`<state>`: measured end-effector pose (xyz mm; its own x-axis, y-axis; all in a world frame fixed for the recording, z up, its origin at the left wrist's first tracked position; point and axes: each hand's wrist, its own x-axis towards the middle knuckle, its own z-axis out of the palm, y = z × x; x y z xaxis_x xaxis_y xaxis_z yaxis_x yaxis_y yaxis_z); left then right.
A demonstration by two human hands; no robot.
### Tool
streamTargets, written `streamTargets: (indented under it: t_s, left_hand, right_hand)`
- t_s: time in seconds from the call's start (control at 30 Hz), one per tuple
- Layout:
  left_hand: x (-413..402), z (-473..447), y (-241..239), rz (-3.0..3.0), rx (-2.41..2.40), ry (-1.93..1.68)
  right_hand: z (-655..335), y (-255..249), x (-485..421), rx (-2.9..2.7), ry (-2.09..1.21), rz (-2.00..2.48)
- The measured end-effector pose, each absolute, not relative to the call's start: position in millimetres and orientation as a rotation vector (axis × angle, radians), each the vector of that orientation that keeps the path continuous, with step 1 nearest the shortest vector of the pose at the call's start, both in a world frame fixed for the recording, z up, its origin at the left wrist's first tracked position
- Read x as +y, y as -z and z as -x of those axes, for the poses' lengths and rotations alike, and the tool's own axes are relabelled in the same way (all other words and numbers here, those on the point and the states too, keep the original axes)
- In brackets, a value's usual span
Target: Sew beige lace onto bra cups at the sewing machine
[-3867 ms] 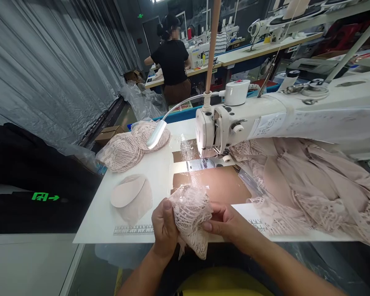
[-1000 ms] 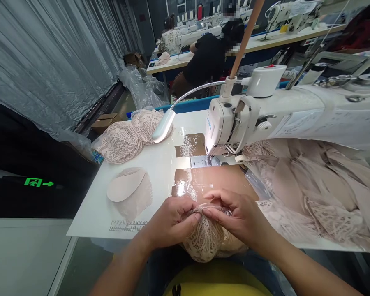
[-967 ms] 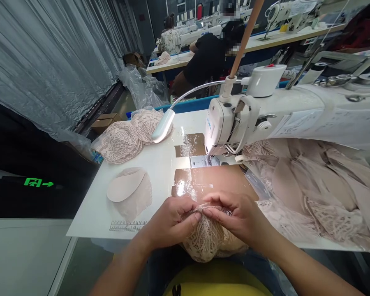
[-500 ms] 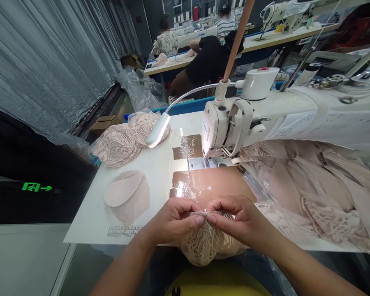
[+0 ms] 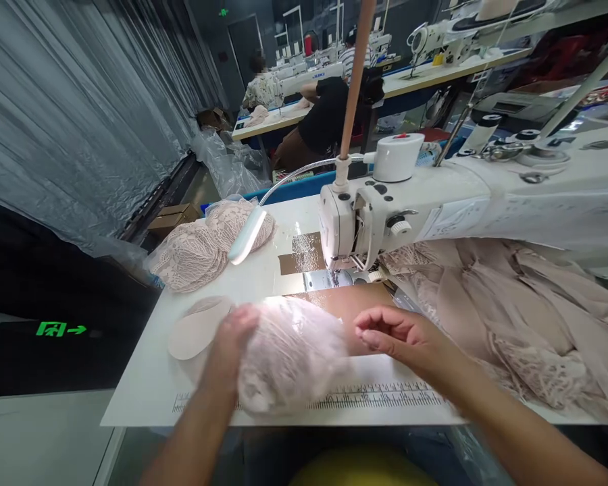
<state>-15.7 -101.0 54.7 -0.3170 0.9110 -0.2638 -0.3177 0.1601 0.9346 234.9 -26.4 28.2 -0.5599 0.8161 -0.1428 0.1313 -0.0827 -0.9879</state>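
My left hand (image 5: 233, 344), smeared by motion, grips a pale pink lace bra cup (image 5: 294, 358) at its left side. The cup is raised over the front of the white table (image 5: 136, 378) and is blurred too. To its right hovers my right hand (image 5: 398, 334), with its fingers loosely curled, the thumb a little apart, and nothing visible in them. Behind my hands stands a white sewing machine (image 5: 355, 223), its needle area lit. Smooth beige fabric pieces (image 5: 197, 331) lie beside my left hand, partly covered by it.
Stacked lace cups (image 5: 192, 253) sit at the back left, under a bendable lamp (image 5: 248, 235). A heap of beige lace and fabric (image 5: 486, 304) fills the right side. A printed ruler (image 5: 375, 397) runs along the front edge. Co-workers sit at machines beyond.
The lace cup has gone from between both hands at the table edge to my left hand, up and leftward over the table. My right hand has let go and moved right.
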Motion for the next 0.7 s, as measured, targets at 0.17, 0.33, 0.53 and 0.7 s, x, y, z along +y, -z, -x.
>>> streamTargets:
  t_s: [0.17,0.33,0.53,0.7]
  left_hand:
    - [-78.4,46.2,-72.9,-1.276,2.066,-1.512]
    - [-32.3,-18.5,-28.7,-2.532,2.020,-0.628]
    - [-22.5,-73.1,11.1,-2.681,1.824,-0.341]
    - [-32.5,-61.8,-17.7,-2.560,1.719,-0.261]
  right_hand:
    - [-256.1,-41.7,-17.6,-1.819,-1.423,1.217]
    - [-243.4,-53.1,0.1,-2.161,-1.099,1.112]
    - [-225.4,-35.4,17.0,-2.447,-0.762,1.119]
    - [-212.1,-13.2,10.7,-2.686,-0.470,1.124]
